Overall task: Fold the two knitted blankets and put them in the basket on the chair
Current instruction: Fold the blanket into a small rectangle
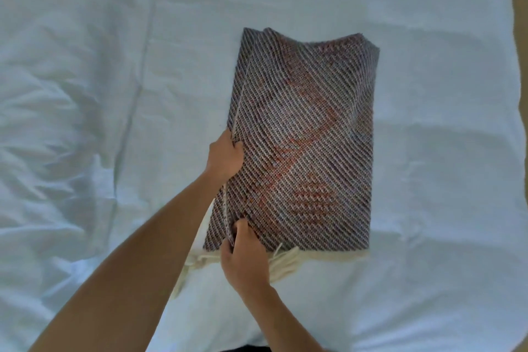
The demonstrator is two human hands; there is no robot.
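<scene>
A knitted blanket (308,134) with dark and pale diagonal stripes lies folded into a tall rectangle on the white bed sheet (85,94). A cream fringe (283,260) sticks out at its near edge. My left hand (225,156) grips the blanket's left edge about halfway up. My right hand (243,257) pinches the same edge at the near left corner. The edge layers are lifted slightly between both hands. A second blanket, the basket and the chair are out of view.
The rumpled white sheet covers nearly the whole view, with a seam running down the left part. A tan strip (521,37), perhaps floor or bed edge, shows along the right border.
</scene>
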